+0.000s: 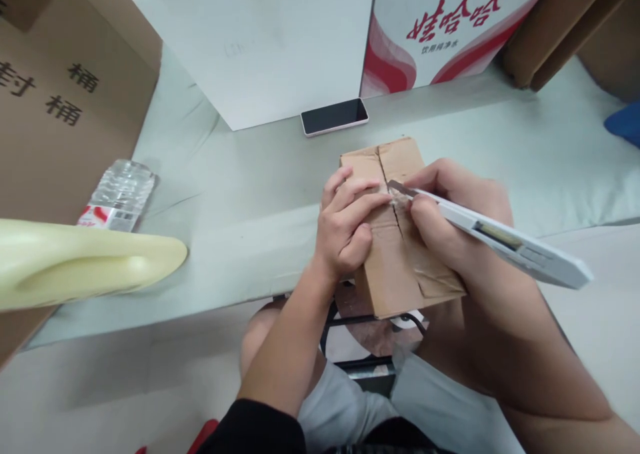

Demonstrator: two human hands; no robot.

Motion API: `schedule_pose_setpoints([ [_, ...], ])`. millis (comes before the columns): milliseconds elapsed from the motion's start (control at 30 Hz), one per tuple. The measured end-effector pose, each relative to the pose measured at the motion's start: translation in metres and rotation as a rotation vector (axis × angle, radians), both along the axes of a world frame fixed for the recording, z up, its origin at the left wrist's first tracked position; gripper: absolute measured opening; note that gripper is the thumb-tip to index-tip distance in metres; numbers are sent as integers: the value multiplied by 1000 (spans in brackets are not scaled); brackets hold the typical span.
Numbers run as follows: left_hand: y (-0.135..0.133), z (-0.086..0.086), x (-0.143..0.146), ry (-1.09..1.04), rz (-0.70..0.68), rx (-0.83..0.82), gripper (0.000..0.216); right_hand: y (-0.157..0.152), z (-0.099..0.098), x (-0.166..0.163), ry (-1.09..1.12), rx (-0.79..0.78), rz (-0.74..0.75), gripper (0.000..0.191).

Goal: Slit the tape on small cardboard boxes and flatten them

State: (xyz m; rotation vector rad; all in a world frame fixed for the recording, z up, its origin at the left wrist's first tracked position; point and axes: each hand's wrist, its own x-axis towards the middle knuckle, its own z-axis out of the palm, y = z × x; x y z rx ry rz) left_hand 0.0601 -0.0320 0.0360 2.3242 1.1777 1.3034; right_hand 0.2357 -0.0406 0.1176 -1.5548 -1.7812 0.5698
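Note:
A small brown cardboard box (395, 261) lies at the table's front edge, its near end jutting past the edge. Clear tape covers part of its top, and a dark seam runs lengthwise between the flaps. Bent over the left side of the box, my left hand (345, 224) presses it with the fingers on top and the thumb tucked in. My right hand (455, 207) is closed around a white utility knife (500, 234). Its blade is extended, with the tip at the seam close to my left fingertips. Part of the box's right side is hidden by my right hand.
Behind the box lies a phone (335, 117), in front of a large white carton (280, 47) and a red-and-white printed carton (440, 34). At left are a brown carton (55, 147), a clear bottle (123, 191) and a pale yellow curved object (95, 261). The table (240, 227) is pale green.

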Motion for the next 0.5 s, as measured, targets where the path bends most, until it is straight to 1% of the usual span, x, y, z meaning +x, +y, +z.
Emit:
schedule_pose_setpoints([
  [100,0,-1,0,-42,-22,14,58,1,-2,0,-62,28,23,12],
  [233,-2,-1,1,-56,-6,-10,55,4,-4,-2,-147,66,78,16],
  [300,-3,-1,1,-80,-3,-10,51,5,-3,-3,-171,56,90,18],
  [500,-2,0,3,-94,12,10,46,2,-1,-4,-123,74,75,12],
])
